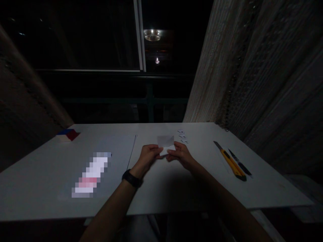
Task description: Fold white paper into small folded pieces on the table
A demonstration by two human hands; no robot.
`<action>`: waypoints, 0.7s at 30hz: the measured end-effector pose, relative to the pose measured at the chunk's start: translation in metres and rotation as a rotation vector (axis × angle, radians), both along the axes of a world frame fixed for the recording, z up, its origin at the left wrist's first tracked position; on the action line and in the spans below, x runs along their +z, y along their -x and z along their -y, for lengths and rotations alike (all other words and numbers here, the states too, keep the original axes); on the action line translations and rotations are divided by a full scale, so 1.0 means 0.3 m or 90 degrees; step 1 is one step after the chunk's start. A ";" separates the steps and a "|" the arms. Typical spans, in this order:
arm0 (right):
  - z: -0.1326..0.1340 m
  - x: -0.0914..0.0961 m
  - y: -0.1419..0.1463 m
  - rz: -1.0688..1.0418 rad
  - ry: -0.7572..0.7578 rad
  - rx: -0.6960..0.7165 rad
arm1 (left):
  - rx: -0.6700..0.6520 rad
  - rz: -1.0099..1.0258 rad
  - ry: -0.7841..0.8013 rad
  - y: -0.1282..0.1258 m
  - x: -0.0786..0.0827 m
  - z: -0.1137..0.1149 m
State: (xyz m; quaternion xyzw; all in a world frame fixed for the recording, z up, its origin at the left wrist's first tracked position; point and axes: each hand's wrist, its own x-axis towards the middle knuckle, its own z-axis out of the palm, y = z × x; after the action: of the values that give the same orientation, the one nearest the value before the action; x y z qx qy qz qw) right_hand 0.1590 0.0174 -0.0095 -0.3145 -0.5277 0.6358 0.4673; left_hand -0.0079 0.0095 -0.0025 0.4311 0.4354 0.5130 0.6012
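Note:
A small piece of white paper [166,141] is held up over the middle of the table, with a crease across it and its upper flap standing up. My left hand [148,155], below a dark wristband, pinches its left side with the thumb on top. On the right side my right hand [181,154] grips the paper the same way, thumb across the lower part. Both hands are closed on it; the fingers behind the paper are partly hidden. Just beyond my right hand, several small paper pieces with dark marks [182,136] lie in a row.
On the right of the white table [199,198] lie a yellow utility knife [232,163] and a dark pen-like tool [241,163]. White sheets [118,148] sit at left, with a blurred-out bright phone-shaped area [92,174]. A blue, red and white block [67,135] stands far left.

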 end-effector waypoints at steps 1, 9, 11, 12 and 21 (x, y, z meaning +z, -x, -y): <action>0.000 0.000 0.001 -0.003 0.010 -0.009 | -0.001 -0.002 -0.003 -0.002 -0.001 0.000; -0.008 0.000 0.011 -0.024 0.093 -0.077 | 0.030 -0.041 -0.044 -0.021 0.007 0.011; -0.011 -0.001 0.010 -0.016 0.095 -0.094 | 0.029 -0.043 -0.043 -0.025 0.010 0.014; -0.011 -0.002 0.009 -0.013 0.093 -0.098 | 0.026 -0.039 -0.040 -0.026 0.011 0.015; -0.016 -0.010 0.007 -0.035 0.083 -0.118 | 0.027 0.004 -0.031 -0.031 0.004 0.015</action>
State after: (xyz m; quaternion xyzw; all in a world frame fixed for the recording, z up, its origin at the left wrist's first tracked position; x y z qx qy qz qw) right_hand 0.1569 0.0221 -0.0124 -0.3743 -0.4407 0.6311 0.5171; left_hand 0.0014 0.0048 -0.0013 0.4350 0.4299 0.5371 0.5810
